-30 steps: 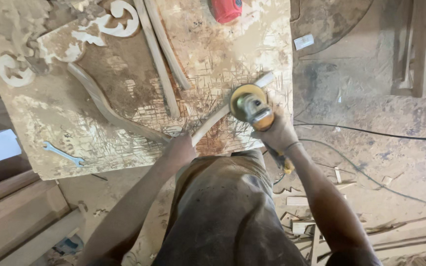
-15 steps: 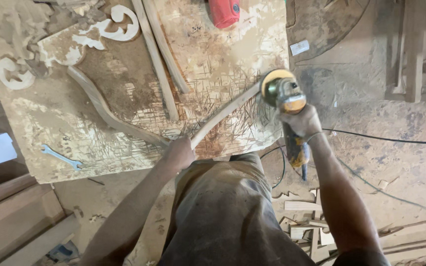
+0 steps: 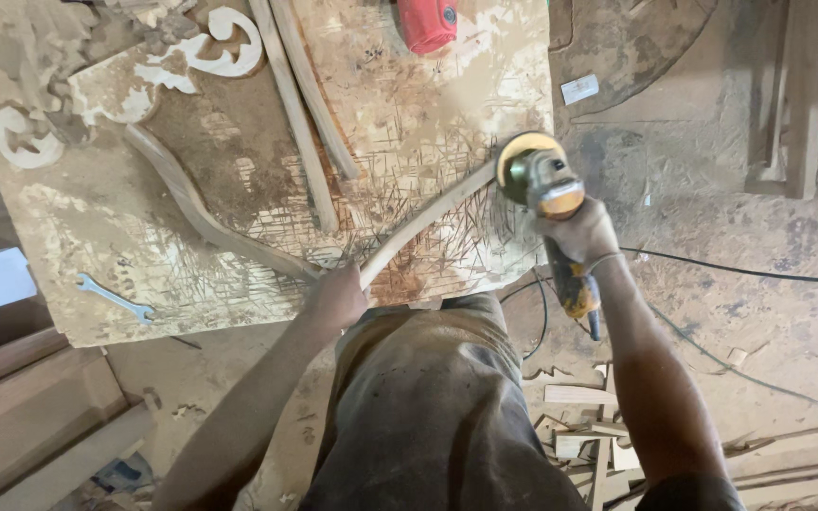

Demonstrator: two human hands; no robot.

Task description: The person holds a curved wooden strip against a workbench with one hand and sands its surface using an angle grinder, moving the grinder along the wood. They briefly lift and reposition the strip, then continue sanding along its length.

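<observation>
My right hand (image 3: 581,230) grips an angle grinder (image 3: 546,194) with a yellow sanding disc. The disc touches the far end of a thin curved wooden strip (image 3: 423,223). My left hand (image 3: 336,296) holds down the strip's near end at the front edge of the scarred workbench (image 3: 409,104). The grinder's dark handle and cord trail back toward my body.
On the bench lie another curved strip (image 3: 191,203), two straight strips (image 3: 300,114), carved white scroll pieces (image 3: 224,52), a wrench (image 3: 114,299) and a red tool (image 3: 426,24). Wood offcuts (image 3: 584,440) litter the dusty floor at right. Planks (image 3: 21,397) lean at lower left.
My right hand has run the grinder outward along the strip, from near its middle to its far end at the bench's right edge. The left hand has stayed on the near end.
</observation>
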